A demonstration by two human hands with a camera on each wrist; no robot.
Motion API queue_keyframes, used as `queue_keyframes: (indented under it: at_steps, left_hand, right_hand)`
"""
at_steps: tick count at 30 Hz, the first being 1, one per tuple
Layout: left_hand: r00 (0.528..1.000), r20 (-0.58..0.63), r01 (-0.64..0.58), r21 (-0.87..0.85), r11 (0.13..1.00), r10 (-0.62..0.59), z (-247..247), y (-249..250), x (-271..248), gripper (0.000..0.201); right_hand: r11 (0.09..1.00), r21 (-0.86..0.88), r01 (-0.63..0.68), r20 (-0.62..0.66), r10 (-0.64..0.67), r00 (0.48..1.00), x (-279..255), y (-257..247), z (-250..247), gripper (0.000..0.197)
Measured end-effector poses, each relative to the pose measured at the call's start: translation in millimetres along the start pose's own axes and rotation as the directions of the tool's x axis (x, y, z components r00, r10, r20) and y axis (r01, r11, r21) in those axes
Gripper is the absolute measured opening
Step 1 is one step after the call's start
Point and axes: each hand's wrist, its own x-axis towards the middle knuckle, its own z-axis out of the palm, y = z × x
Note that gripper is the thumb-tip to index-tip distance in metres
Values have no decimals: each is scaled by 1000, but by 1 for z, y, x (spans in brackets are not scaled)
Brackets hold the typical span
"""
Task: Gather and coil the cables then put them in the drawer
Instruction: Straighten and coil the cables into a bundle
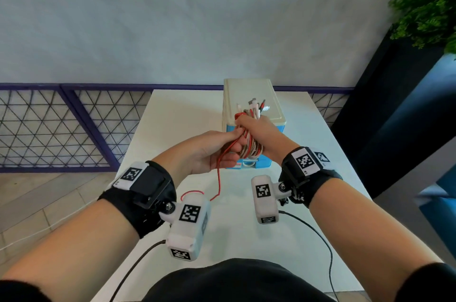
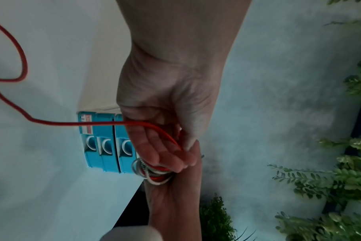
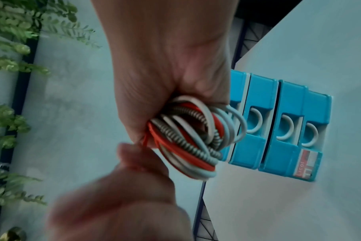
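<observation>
Cable bundle (image 1: 249, 140) gripped in closed right hand (image 1: 259, 134), frame centre; loose red cable (image 1: 218, 178) pinched by left hand (image 1: 212, 151). Drawer unit (image 1: 251, 99) behind, drawers closed.

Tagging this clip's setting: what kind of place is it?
Probably an indoor lounge or office corner: a white table by a plain wall, a purple-framed mesh railing, and a dark planter of greenery.

Two bare hands (image 1: 207, 151) are showing. One blue plastic drawer box with a cream lid (image 1: 249, 97) is sitting on one white table (image 1: 187, 114), at its far end. Four blue drawers (image 3: 286, 124) are showing. One loose thin red cable (image 2: 17, 104) is trailing to the near left. One green leafy plant (image 1: 427, 5) is standing far right.
</observation>
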Motion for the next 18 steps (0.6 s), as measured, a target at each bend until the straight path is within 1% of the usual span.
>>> queue_keyframes:
  at_steps: [3,5,7,8,9,10,11,12,13,14,15,16,17,18]
  left_hand:
    - [985,163,64,-11,998,-61,-5,-6,-5,32]
    - [952,283,106,50,993,-116,-13,-15,-7,33]
    - [917,348,107,252,962,-193,-22,-25,-8,35]
    - [906,350,96,378,921,-237,-26,-31,-8,36]
    - [906,326,82,493,866,-271,-29,-36,-8,35]
    - [919,280,67,584,809,-278,-32,-38,-9,32]
    - [942,224,46,651,758,-250,-35,-40,-7,29]
    - [967,170,19,696,718,-190,-38,-40,-6,26]
    - [987,118,-11,719,695,-106,-41,-40,-3,23]
    - [998,64,-35,723,690,-16,-43,-39,0,20]
    - [997,-2,-50,715,698,74,-44,-39,3,17]
    - [984,-75,-63,701,710,161,-44,-37,5,16]
    - [962,-133,-86,685,724,240,-43,-35,6,14]
    - [937,-166,-122,669,733,307,-40,-32,7,13]
  right_hand:
    - [993,107,44,-74,-36,997,2,-2,-4,12]
    - [970,234,65,-88,-46,995,3,-4,-8,7]
    - [937,343,65,-65,-45,997,2,-7,-13,7]
    - [921,387,52,-44,-39,998,1,-9,-16,7]
    - [909,414,36,-18,-32,999,-1,-11,-19,7]
    - [908,419,17,10,-23,1000,-2,-12,-22,7]
    - [917,400,0,36,-15,999,-4,-14,-24,8]
    - [931,364,-16,69,-10,998,-6,-15,-26,9]
    - [947,321,-33,101,0,995,-8,-14,-27,11]
    - [960,275,-47,132,11,991,-10,-14,-27,13]
    - [972,226,-60,158,25,987,-12,-14,-27,14]
    - [981,179,-73,179,41,983,-13,-13,-25,14]
    - [987,137,-84,196,56,979,-15,-12,-23,13]
    - [990,105,-98,212,74,974,-16,-10,-21,11]
